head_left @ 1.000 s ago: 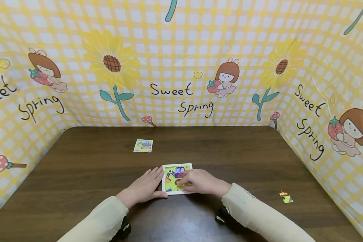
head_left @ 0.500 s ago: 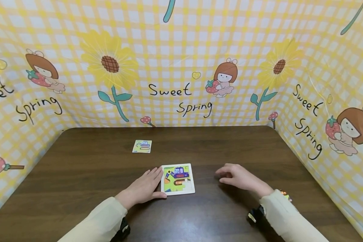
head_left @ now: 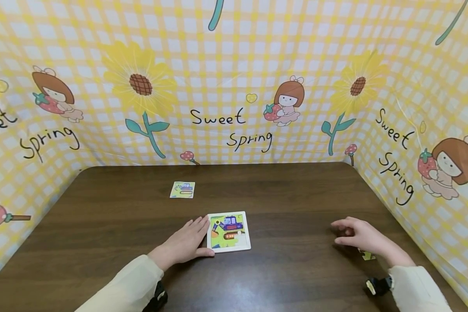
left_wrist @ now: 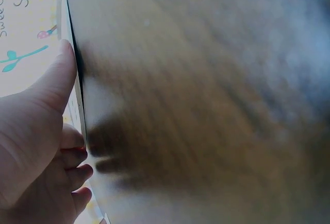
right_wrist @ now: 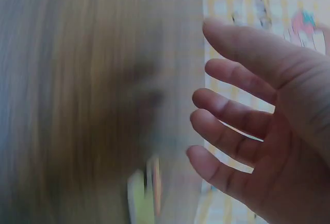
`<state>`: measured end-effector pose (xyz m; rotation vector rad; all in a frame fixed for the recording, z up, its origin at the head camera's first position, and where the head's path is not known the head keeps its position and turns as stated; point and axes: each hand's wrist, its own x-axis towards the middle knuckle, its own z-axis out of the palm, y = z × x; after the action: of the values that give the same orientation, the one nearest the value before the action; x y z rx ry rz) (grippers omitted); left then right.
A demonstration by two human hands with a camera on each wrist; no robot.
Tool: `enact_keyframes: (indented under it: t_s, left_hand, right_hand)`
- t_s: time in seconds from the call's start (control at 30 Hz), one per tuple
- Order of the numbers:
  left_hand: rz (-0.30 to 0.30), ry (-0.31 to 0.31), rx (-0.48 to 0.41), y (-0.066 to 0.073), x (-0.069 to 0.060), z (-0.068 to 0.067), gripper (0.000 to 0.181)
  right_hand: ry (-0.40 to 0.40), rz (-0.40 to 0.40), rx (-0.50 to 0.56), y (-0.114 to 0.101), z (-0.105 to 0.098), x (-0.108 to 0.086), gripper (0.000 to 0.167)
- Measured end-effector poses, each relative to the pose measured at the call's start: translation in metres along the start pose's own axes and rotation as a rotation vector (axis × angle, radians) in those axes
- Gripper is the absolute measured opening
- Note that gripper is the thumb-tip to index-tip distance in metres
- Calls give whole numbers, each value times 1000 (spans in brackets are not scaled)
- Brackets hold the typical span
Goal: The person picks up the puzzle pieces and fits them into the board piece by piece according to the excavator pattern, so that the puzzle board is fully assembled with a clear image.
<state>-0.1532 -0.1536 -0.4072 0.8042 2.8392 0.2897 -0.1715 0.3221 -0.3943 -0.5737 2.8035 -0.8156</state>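
Observation:
A jigsaw puzzle in a white frame [head_left: 247,232] lies flat on the table, its picture a purple excavator on green with a pale gap at the lower right. My left hand [head_left: 181,243] rests against the frame's left side, thumb at the near corner and fingers straight along the edge; in the left wrist view the thumb touches the frame's edge [left_wrist: 66,23]. At the right, my right hand [head_left: 360,237] hovers over the table with loosely bent fingers and holds nothing. Partly hidden beneath it is a puzzle piece [head_left: 367,255]. The right wrist view shows the puzzle piece [right_wrist: 142,198] blurred, apart from the fingers.
A small card [head_left: 182,190] with an excavator picture lies farther back on the brown wooden table [head_left: 288,190]. Yellow checked cloth [head_left: 218,65] printed with flowers and figures stands around the table's back and sides.
My right hand has left the puzzle and moved right to above the loose piece. The puzzle's lower right gap came into sight. My left hand has stayed at the frame.

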Motion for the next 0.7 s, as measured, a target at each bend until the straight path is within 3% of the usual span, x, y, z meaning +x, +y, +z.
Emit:
enact_keyframes:
  t_s: [0.27, 0.7]
  left_hand:
    - [36, 19, 10, -3, 1, 2, 85]
    - [24, 18, 17, -2, 1, 2, 85]
  right_hand:
    - [-88, 68, -5, 27, -18, -31, 50]
    - [-141, -82, 35, 55, -22, -50, 29]
